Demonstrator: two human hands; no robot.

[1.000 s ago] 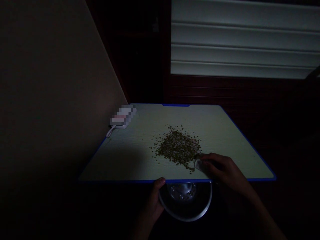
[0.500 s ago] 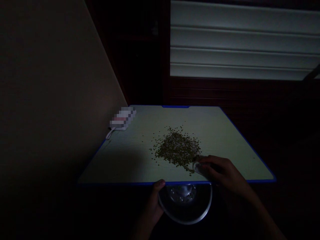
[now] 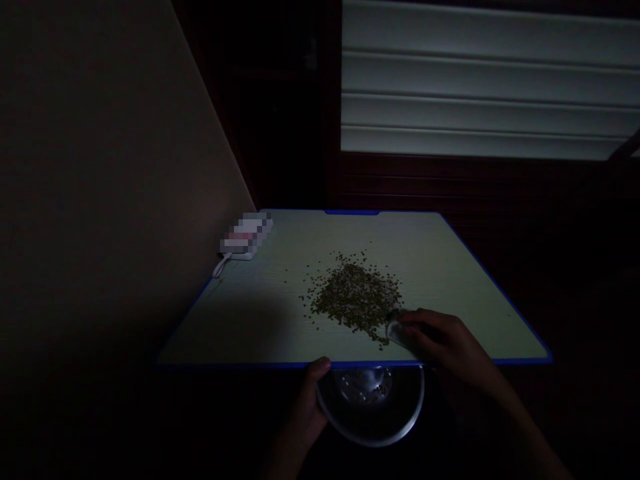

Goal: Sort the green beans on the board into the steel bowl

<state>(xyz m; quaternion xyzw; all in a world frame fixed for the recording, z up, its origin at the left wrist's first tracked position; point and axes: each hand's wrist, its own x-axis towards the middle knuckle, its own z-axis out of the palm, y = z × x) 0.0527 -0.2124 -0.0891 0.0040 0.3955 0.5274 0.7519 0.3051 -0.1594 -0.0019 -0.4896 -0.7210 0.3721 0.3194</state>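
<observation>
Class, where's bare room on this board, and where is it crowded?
The pale, blue-edged rectangular board is largely bare between the brown seed heap and its right edge, beyond the right hand; also left, between heap and white strapped slab. Crowded: the heap's near right side, at that hand.

On a pale rectangular board with a blue rim (image 3: 425, 243), a heap of small brownish-green seeds (image 3: 353, 297) is spread near the middle, and a flat white rectangular object (image 3: 245, 239) is placed behind it at the far left. A small whitish translucent piece (image 3: 395, 331) is held by the right hand (image 3: 446, 339) at the heap's near right side. Below the board's near edge, a round shiny metal bowl (image 3: 370, 421) is partly overlapped by the board and is held on its left by the left hand (image 3: 311, 403).
</observation>
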